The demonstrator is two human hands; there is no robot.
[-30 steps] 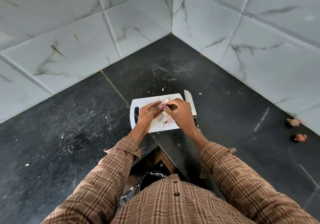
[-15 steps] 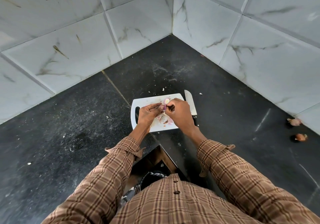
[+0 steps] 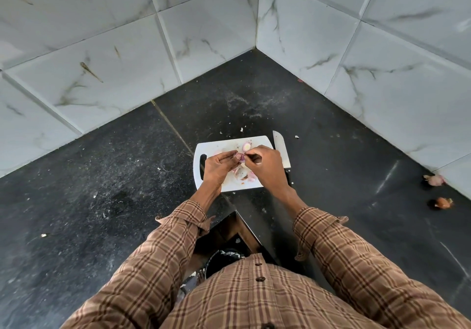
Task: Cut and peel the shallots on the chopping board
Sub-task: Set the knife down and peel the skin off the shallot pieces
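A white chopping board (image 3: 216,147) lies on the black counter near the wall corner. Over it my left hand (image 3: 218,167) holds a small purple shallot (image 3: 240,157) between fingers and thumb. My right hand (image 3: 265,165) meets it from the right and pinches the shallot's skin. A cut shallot half (image 3: 246,146) lies face up at the board's far edge. Peels and shallot pieces (image 3: 243,174) lie on the board below my hands. A knife (image 3: 281,149) lies along the board's right edge, its handle hidden by my right hand.
Two unpeeled shallots (image 3: 434,179) (image 3: 443,202) lie on the counter at the far right by the wall. Marble-look tiled walls close the corner behind the board. A bin with a dark liner (image 3: 224,257) shows below the counter edge near my body.
Both hands have stayed over the board, working at the shallot with small finger movements. The view has shifted slightly.
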